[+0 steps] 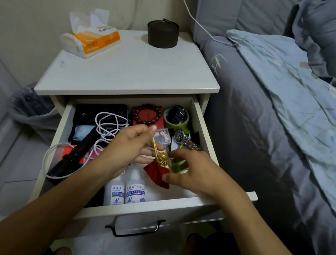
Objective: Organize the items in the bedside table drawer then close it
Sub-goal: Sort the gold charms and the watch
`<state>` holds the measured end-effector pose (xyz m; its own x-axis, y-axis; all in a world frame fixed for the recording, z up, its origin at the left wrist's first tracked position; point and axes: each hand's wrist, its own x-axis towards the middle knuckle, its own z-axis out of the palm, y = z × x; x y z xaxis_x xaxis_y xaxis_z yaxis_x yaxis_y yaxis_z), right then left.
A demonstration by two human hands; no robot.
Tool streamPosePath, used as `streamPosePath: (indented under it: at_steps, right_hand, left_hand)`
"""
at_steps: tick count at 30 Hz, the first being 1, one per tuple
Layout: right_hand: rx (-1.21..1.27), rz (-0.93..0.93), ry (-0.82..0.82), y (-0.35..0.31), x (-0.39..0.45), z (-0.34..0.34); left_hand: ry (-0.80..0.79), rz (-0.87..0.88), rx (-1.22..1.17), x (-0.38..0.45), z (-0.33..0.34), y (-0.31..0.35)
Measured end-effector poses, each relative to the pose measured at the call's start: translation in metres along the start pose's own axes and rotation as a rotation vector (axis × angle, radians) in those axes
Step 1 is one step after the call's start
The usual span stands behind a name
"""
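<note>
Drawer (205, 130) of the white bedside bench (131, 73) stands pulled out beside the bed (258, 128), its black handle (134, 227) toward the person. Over its front half, the left hand (125, 149) pinches a gold cord (153, 149) between thumb and forefinger, and the cord runs down to the gathered neck of a small red pouch (157, 174). The right hand (193, 171) curls its fingers round the pouch, thumb at the lower edge, so both hands hold it above the drawer floor. Under the hands stand 2 white bottles (124, 190) with blue labels, side by side against the front wall. At the left lie a black torch (74, 153) set slantwise and a loose white cable (109, 128) over dark flat things. Along the back sit a red box (147, 117) with a ring of brown beads (146, 113) on it and a green tape roll (175, 119) holding something dark. Just in front of these are a clear box of dice (162, 136) and a steel watch (186, 140). On the bench top rest a tissue pack (91, 40) and a dark round tin (162, 34).
</note>
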<state>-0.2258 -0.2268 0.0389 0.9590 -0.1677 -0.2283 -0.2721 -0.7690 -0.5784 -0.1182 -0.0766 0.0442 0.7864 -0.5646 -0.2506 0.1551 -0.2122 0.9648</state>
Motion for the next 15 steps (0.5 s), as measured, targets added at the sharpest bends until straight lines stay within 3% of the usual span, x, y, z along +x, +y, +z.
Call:
streamPosePath:
  at_steps: [3,8,15]
  right_hand:
    - [0.014,-0.032,0.031,0.0,0.001,0.0]
    - [0.001,-0.071,0.247,0.006,0.005,0.0]
    - [0.153,-0.039,0.257,0.004,0.006,0.0]
  left_hand:
    - [-0.003,-0.016,-0.159,-0.001,-0.002,0.003]
    - [-0.048,-0.022,-0.248,-0.002,-0.006,0.005]
    - [-0.133,0.13,0.189,0.002,-0.005,-0.01]
